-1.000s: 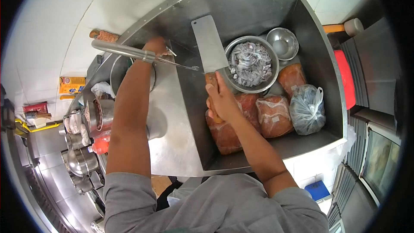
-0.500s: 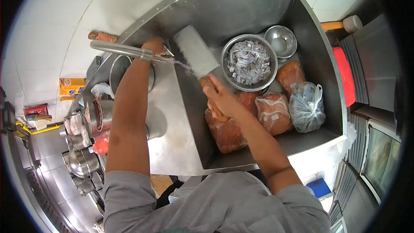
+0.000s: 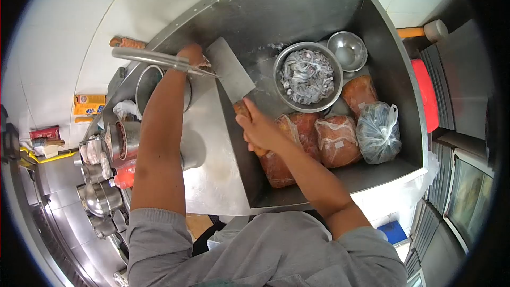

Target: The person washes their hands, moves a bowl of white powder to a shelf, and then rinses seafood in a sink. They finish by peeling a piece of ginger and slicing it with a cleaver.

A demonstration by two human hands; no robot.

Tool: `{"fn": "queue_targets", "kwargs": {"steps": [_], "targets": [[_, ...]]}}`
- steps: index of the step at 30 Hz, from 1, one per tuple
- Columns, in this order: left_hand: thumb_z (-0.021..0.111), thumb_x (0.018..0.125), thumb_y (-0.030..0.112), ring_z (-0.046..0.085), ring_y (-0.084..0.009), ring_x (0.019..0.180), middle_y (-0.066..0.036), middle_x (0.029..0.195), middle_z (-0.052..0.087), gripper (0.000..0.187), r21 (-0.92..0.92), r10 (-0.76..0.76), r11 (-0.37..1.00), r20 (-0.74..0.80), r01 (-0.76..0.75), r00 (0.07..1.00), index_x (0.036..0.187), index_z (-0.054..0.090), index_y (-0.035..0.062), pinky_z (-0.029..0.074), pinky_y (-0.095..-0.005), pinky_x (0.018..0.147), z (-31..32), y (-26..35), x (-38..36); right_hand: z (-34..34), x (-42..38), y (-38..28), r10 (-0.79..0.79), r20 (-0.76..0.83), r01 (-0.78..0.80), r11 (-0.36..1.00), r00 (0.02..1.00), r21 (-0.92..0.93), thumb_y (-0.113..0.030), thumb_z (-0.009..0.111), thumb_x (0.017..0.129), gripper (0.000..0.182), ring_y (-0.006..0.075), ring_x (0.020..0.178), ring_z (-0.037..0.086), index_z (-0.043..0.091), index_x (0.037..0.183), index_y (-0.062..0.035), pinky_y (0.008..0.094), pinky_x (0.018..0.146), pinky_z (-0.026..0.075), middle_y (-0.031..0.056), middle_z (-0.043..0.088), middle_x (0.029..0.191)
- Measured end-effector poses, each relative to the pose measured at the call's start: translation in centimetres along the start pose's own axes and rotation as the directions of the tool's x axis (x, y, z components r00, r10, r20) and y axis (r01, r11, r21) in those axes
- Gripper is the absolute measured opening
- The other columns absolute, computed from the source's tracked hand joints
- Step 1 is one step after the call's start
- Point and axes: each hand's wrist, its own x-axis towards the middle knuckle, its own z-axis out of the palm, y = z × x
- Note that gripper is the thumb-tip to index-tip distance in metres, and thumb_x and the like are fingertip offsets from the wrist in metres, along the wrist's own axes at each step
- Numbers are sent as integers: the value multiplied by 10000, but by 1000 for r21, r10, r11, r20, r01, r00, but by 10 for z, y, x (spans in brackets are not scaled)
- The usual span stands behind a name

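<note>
My right hand [image 3: 260, 127] is closed round the wooden handle [image 3: 243, 111] of a wide cleaver, whose blade [image 3: 230, 69] lies over the left side of the steel sink [image 3: 228, 175]. Beside the blade's upper end is my left hand [image 3: 192, 55], by the metal faucet pipe [image 3: 154, 58]; its fingers are mostly hidden. A thin stream of water runs from the pipe toward the blade. Right of the blade, a steel bowl [image 3: 308, 77] holds grey-white strips. A smaller steel bowl [image 3: 348, 51] sits behind it.
Wrapped reddish blocks [image 3: 337, 141] and a tied clear bag [image 3: 378, 132] lie in the sink. A large pot [image 3: 143, 93] stands left of my left forearm. Further left are a red bottle [image 3: 125, 176] and metal pots [image 3: 102, 197]. A mallet [image 3: 435, 31] lies beyond the right edge.
My right hand and the cleaver have moved left, toward the faucet. The water splash now falls differently, and more of the sink floor beside the large bowl shows.
</note>
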Motion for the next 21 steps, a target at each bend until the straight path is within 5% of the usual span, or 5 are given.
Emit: {"fn": "queue_targets", "kwargs": {"steps": [5,9,15,19,21], "targets": [[710,630,219,621,-327,902,-192,951,640,347,-64,56,996,-2,-56,998,902,670,6,500,-389,764,2,-5,2,-23,-8,-12,-79,-189,111,980,979,163,-264,447,924,630,148,412,486,108,1428,-96,282,404,426,69,496,602],[715,624,214,626,-326,886,-194,923,645,343,35,13,999,20,-13,1000,887,673,-3,500,-397,755,-5,4,-4,1,-3,-10,99,-36,-101,993,994,-56,-281,452,914,645,159,433,516,111,1429,-96,299,420,443,77,508,612],[708,633,211,628,-327,875,-194,912,647,327,80,36,996,3,-37,999,879,676,-2,507,-396,745,1,-6,0,-16,2,-6,-75,-248,126,973,966,196,-292,453,912,648,160,427,513,124,1423,-70,315,428,447,79,516,611],[706,630,210,627,-330,876,-197,913,646,334,94,60,994,-6,-59,998,898,677,12,508,-394,746,-7,0,3,-18,2,-5,7,66,-18,987,998,159,-280,460,911,647,153,418,498,120,1424,-83,289,395,420,71,495,594],[711,623,217,626,-332,878,-196,911,646,348,71,64,995,-1,-64,998,904,678,15,508,-394,749,2,-2,1,-26,-2,-5,-22,-54,33,973,998,229,-287,456,913,646,157,420,500,117,1425,-88,299,411,429,78,509,611]]}}
